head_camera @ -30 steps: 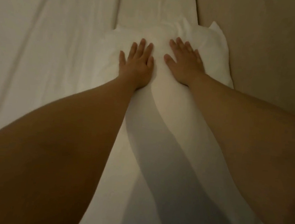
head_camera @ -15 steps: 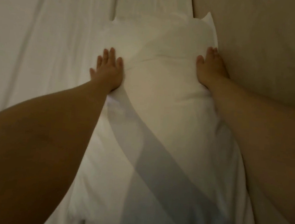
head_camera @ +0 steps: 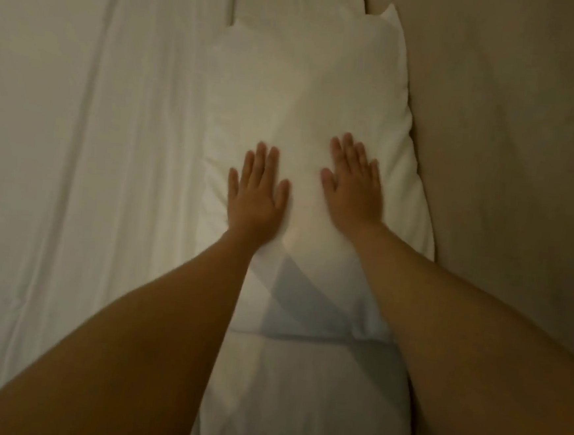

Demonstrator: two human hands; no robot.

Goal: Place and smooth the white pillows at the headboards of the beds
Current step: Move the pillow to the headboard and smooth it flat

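A white pillow (head_camera: 309, 92) lies lengthwise along the beige headboard (head_camera: 505, 131) on the right. My left hand (head_camera: 256, 191) rests flat on the pillow's middle, palm down, fingers apart. A little to its right, nearer the headboard, my right hand (head_camera: 353, 184) also lies flat on the pillow with spread fingers. Neither hand grips the fabric. A second white pillow (head_camera: 299, 396) lies closer to me, end to end with the first, partly hidden by my forearms.
The white bed sheet (head_camera: 87, 167) with long creases covers the mattress on the left. A strip of sheet shows beyond the far pillow at the top. The light is dim and my arms cast shadows on the pillows.
Both hands slid outward to the pillow's side edges, then came back to its middle and closer to me. The view pulled back, showing the nearer pillow.
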